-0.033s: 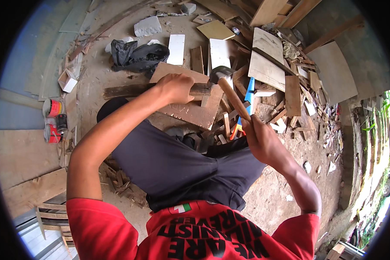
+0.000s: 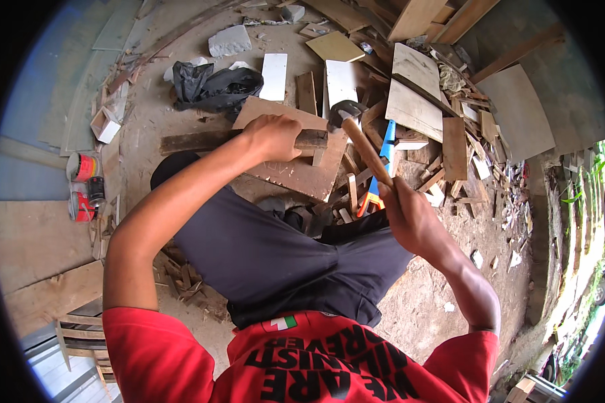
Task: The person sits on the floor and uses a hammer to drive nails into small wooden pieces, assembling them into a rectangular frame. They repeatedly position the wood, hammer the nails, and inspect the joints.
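Observation:
My left hand (image 2: 273,138) is closed around a dark, weathered wood strip (image 2: 198,140), which runs across a brown board (image 2: 289,174) in front of my knees. My right hand (image 2: 410,211) grips the wooden handle of a claw hammer (image 2: 366,151). The hammer's dark metal head is by the strip's right end, over the board's right edge; whether it touches anything I cannot tell. Just beyond the handle lies a hand saw (image 2: 388,138) with a blue blade and an orange grip, partly covered by wood pieces.
Wood offcuts (image 2: 454,148) and pale panels (image 2: 413,104) are heaped to the right. Black plastic bags (image 2: 222,87), a white block (image 2: 229,41) and white boards (image 2: 273,77) lie farther off. Cans (image 2: 82,166) stand at the left wall, beside a leaning plywood sheet (image 2: 40,232).
The hammer and my right hand have shifted slightly to the right. My left hand and the wood strip stay where they were.

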`<state>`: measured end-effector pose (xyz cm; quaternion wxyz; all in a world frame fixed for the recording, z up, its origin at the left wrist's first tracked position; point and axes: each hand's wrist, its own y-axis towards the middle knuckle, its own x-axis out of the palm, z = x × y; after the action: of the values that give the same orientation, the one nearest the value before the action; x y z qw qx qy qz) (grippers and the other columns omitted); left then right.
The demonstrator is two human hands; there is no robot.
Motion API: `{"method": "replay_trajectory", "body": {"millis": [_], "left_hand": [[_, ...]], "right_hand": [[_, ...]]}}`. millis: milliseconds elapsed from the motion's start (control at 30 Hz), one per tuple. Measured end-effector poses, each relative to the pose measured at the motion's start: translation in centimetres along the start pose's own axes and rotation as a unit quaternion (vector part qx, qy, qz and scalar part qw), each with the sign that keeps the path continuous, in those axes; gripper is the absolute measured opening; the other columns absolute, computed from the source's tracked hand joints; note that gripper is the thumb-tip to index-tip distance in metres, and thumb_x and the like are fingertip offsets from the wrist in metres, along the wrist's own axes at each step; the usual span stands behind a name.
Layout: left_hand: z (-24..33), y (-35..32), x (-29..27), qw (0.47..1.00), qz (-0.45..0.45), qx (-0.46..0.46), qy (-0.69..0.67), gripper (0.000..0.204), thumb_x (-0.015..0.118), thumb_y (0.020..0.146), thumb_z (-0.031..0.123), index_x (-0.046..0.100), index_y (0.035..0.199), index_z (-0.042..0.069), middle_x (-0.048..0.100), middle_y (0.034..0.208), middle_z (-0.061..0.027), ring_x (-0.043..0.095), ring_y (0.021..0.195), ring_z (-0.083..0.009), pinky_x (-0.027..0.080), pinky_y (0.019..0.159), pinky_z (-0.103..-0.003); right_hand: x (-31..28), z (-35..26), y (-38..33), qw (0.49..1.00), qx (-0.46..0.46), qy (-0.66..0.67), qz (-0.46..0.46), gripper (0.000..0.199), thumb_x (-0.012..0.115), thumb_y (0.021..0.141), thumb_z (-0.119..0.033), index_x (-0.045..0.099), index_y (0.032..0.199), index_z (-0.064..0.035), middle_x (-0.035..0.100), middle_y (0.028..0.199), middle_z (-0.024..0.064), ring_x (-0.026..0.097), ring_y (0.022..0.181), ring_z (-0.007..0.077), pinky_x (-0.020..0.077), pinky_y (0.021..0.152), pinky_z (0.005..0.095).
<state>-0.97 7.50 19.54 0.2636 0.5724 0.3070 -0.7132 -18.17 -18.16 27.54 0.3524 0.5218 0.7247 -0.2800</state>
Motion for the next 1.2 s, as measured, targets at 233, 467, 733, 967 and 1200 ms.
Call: {"method": "replay_trajectory", "body": {"millis": [233, 467, 733, 967, 1200], "left_hand": [[-0.1, 0.4, -1.3, 0.999, -0.025, -0.037, -0.022, 0.040, 0.076, 0.077, 0.030, 0.066, 0.096, -0.004, 0.070, 0.091, -0.0259, 0.070, 0.088, -0.0413, 0.058, 0.078, -0.047], [-0.2, 0.5, -1.0, 0.998, -0.020, -0.040, -0.050, 0.040, 0.076, 0.076, 0.030, 0.067, 0.097, -0.003, 0.070, 0.096, -0.0257, 0.069, 0.094, -0.0395, 0.056, 0.083, -0.047], [-0.7, 0.6, 0.2, 0.999, 0.023, -0.006, -0.025, 0.041, 0.078, 0.074, 0.032, 0.067, 0.093, -0.003, 0.070, 0.090, -0.0254, 0.070, 0.086, -0.0402, 0.058, 0.075, -0.047], [-0.5, 0.9, -0.1, 0.999, -0.002, -0.015, -0.041, 0.042, 0.077, 0.075, 0.033, 0.068, 0.094, -0.003, 0.070, 0.089, -0.0256, 0.071, 0.084, -0.0404, 0.059, 0.074, -0.046], [0.0, -0.2, -0.3, 0.999, 0.000, -0.016, -0.051, 0.037, 0.077, 0.074, 0.028, 0.069, 0.090, -0.004, 0.070, 0.086, -0.0254, 0.071, 0.084, -0.0401, 0.058, 0.074, -0.047]], "right_hand": [[0.5, -0.5, 1.9, 0.976, 0.037, 0.160, 0.143, 0.035, 0.042, 0.106, -0.030, 0.048, 0.107, 0.0043, 0.061, 0.062, 0.0204, 0.066, 0.056, 0.0330, 0.0457, 0.049, 0.0431], [0.1, -1.1, 1.4, 0.995, 0.087, 0.047, 0.016, 0.023, 0.051, 0.101, -0.018, 0.043, 0.100, 0.0039, 0.058, 0.063, 0.0273, 0.058, 0.064, 0.0506, 0.0433, 0.054, 0.0541], [-0.1, -1.3, 1.7, 0.996, 0.067, 0.050, 0.022, 0.026, 0.050, 0.103, -0.021, 0.046, 0.096, 0.0034, 0.057, 0.061, 0.0254, 0.059, 0.059, 0.0471, 0.0414, 0.050, 0.0485], [0.9, -1.4, 0.7, 0.983, 0.028, 0.103, 0.147, 0.031, 0.049, 0.102, -0.024, 0.045, 0.107, 0.0070, 0.059, 0.062, 0.0215, 0.064, 0.056, 0.0402, 0.0453, 0.051, 0.0451], [-0.1, -3.2, 0.2, 0.991, 0.122, 0.064, 0.000, 0.024, 0.050, 0.103, -0.020, 0.046, 0.094, 0.0027, 0.054, 0.062, 0.0222, 0.053, 0.059, 0.0345, 0.0405, 0.052, 0.0461]]}}
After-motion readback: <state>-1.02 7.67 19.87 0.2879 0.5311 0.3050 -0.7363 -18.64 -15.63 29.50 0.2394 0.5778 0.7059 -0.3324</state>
